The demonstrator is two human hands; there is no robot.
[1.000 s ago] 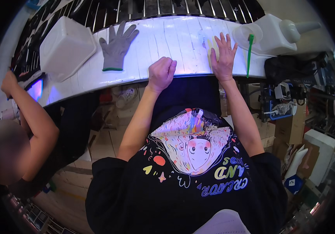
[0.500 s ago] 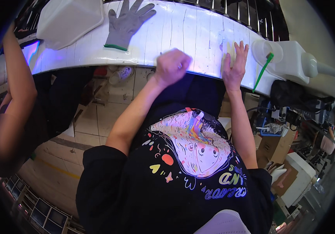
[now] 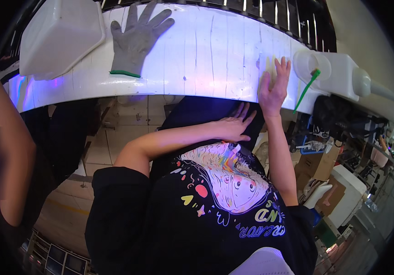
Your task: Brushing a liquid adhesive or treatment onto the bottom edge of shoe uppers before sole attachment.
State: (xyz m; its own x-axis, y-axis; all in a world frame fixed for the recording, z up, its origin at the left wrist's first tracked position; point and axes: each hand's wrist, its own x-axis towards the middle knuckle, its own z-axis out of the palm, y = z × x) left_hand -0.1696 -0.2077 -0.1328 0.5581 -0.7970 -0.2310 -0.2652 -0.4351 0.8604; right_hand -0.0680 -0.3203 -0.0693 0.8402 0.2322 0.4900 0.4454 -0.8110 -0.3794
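Note:
My left hand (image 3: 234, 124) lies flat on my dark trousers below the table edge, fingers spread and holding nothing. At the front edge of the white table (image 3: 197, 85) rests my right hand (image 3: 274, 89), open with its fingers stretched out and nothing in it. Just right of that hand is a thin green strip (image 3: 306, 91), its upper end on a translucent round cup (image 3: 318, 66). A grey work glove (image 3: 135, 43) with a green cuff lies flat on the table to the left.
A white plastic bin (image 3: 62, 39) stands at the far left, and a white plastic bottle (image 3: 341, 75) lies at the right. Metal rollers (image 3: 261, 9) run along the back. Another person's arm (image 3: 11, 137) is at the left. Cardboard boxes (image 3: 318, 162) sit at the lower right.
My left hand has come down from a blurred, closed pose at the table edge to lie open on my lap. My right hand stays at the edge. The view has shifted slightly.

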